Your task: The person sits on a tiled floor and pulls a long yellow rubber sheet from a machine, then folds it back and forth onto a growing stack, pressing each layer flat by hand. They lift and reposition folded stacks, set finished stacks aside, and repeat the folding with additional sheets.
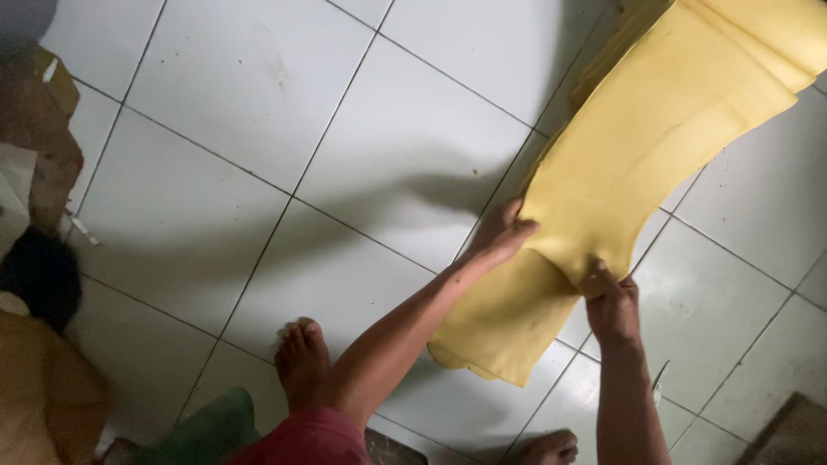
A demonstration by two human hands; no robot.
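Head view is showing you gripping the yellow sheet (637, 164) over the tiled floor (258, 129), left hand (504, 232) clamping its edge, right hand (613, 301) pinching the fold, so you're wanting even tension, keeping the drooping end off the tiles.

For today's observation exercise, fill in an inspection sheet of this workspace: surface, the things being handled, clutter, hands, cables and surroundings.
Surface: white tiled floor with dark grout lines and shadows across it.
Things handled: long yellow sheet, pliable, draped from upper right; its lower end folds onto the floor.
Clutter: brown cardboard scraps at the left edge; small white stick-like bit beside them.
Hands: left hand grips the sheet's left edge; right hand pinches it lower down.
Cables: nothing seen.
Surroundings: bare foot on the tiles; another person at lower left; brown mat corner lower right.
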